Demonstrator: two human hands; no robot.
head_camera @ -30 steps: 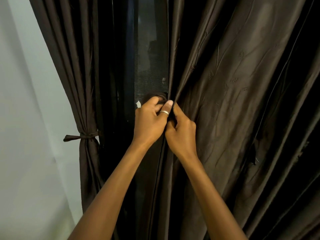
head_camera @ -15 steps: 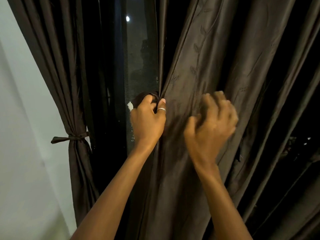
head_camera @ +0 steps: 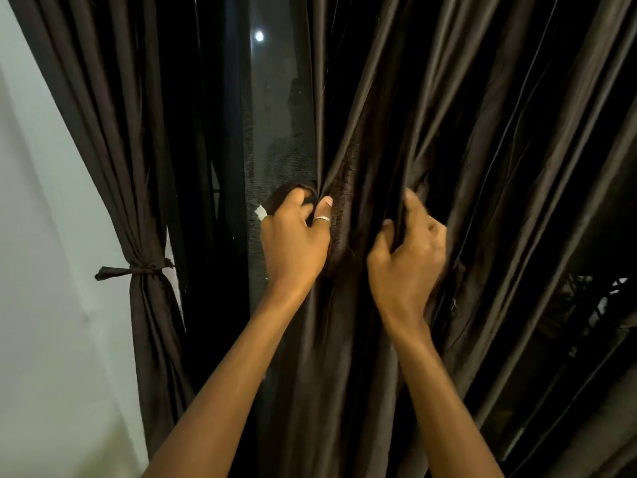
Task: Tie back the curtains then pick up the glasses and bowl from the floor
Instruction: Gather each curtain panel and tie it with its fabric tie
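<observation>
left curtain (head_camera: 113,150): bunched against the wall (head_camera: 34,270), bound at mid-height by a knotted tie (head_camera: 138,270).
right curtain (head_camera: 482,150): hanging loose in folds, its inner edge beside the dark mesh pane (head_camera: 275,115).
left hand (head_camera: 293,236): fingers curled, gripping that inner edge along with a dark wad of cloth; ring (head_camera: 322,219) on the thumb.
right hand (head_camera: 408,257): fingers curled, clutching a pleat further right; fingertips buried in the folds.
hard to make out: pale tag (head_camera: 261,212) by the left hand, nothing legible on it; shapes behind the curtain at lower right too dark to tell.
</observation>
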